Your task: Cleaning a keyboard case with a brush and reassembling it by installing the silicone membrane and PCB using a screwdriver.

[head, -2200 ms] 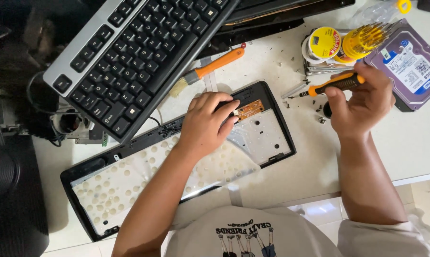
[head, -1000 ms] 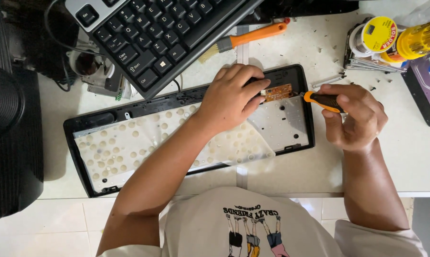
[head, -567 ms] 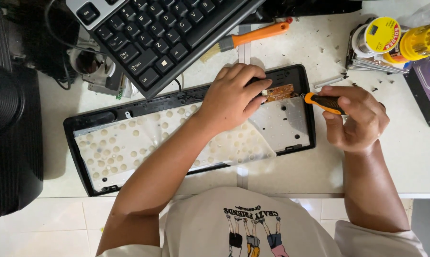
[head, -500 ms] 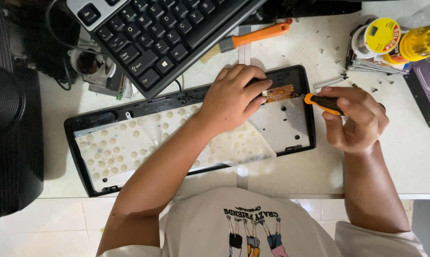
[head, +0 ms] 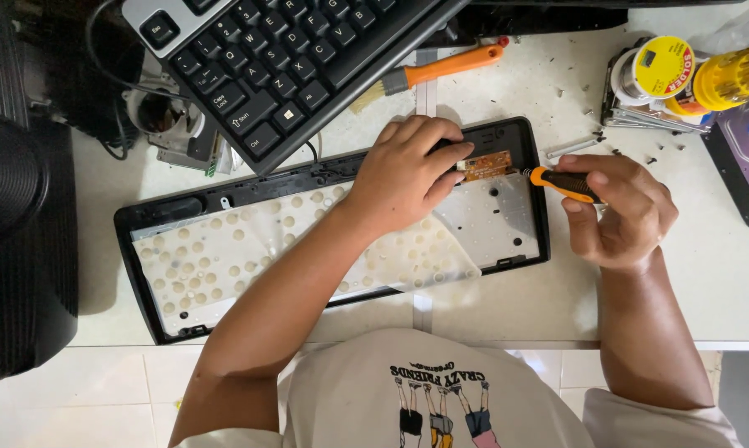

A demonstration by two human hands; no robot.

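I saw the white work table [head: 507, 307] carrying all items. The largest item was the opened keyboard base [head: 142, 274], a black tray lying lengthwise across the table in front of me, with a translucent dotted membrane sheet [head: 250, 257] spread inside it. A complete black keyboard [head: 291, 58] lay tilted beyond the base, its lower corner just beside the tray's far rim.

My left hand [head: 403, 174] rested palm down on the right part of the tray, fingers curled and pressing on the area beside the small orange-brown circuit board [head: 486, 166] in the tray's upper right corner. I could not tell whether the fingertips pinched anything.

My right hand [head: 619, 211] was clenched around a screwdriver with an orange and black handle [head: 561, 182], held just outside the tray's right rim. The handle's orange end pointed toward the circuit board; the tip was too small to make out.

An orange-handled brush [head: 441, 70] lay between the two keyboards. A yellow solder spool [head: 661, 66] stood at the far right. Small dark screws [head: 652, 158] were scattered near it.
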